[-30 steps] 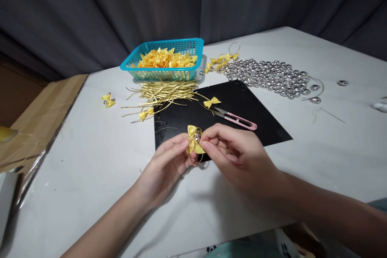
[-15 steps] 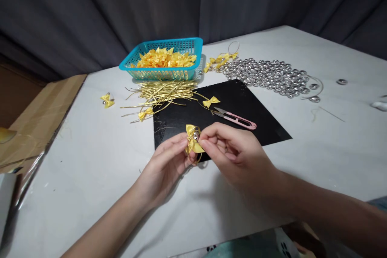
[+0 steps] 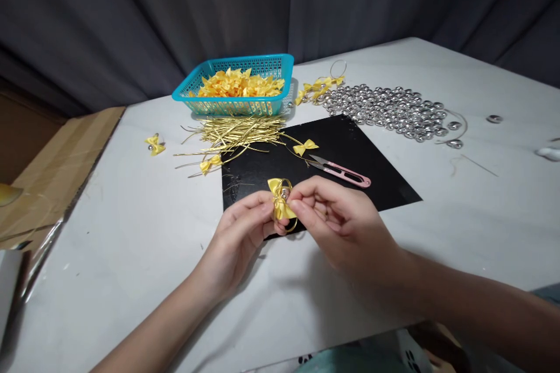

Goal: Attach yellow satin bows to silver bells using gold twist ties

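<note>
Your left hand [image 3: 238, 233] and right hand [image 3: 336, 221] meet over the near edge of the black mat [image 3: 350, 145], and both pinch the same yellow bow [image 3: 279, 201] between thumb and fingertips, the left from its left side, the right from its right. The bow is held just above the mat, not lying on it. A thin gold wire [image 3: 292, 225] loops around the bow, and a small silver piece [image 3: 285, 192] sits at its knot; it looks like a bell, though it is too small to be sure. Beyond your right hand, a pair of pink snips [image 3: 345, 173] lies on the mat, with another loose bow [image 3: 306, 147] near its blades. At the mat's far edge is a heap of gold wires [image 3: 240, 131], and behind that a teal basket [image 3: 245, 64] filled with yellow bows. To the right of the basket, a spread of silver beads [image 3: 389, 111] covers part of the white surface [image 3: 144, 227]. A flattened cardboard sheet [image 3: 56, 169] lies along the surface's left side.
</note>
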Available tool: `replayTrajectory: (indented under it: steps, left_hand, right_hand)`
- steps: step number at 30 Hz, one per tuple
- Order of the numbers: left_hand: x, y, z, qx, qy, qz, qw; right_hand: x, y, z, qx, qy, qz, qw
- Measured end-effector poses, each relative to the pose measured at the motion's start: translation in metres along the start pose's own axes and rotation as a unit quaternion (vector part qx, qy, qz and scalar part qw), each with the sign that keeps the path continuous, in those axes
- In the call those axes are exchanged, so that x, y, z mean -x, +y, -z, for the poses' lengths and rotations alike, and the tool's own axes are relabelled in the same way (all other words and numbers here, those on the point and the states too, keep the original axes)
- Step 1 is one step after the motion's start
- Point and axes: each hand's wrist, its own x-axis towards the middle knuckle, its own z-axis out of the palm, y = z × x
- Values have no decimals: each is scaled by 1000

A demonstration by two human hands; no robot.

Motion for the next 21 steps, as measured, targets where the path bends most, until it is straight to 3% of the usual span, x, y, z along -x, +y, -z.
replayTrajectory:
  steps: [21]
  left_hand:
    - [3,-4,1,-12,-15,-34,999]
  right_hand:
    - [7,-3,-3,89,0,88,992]
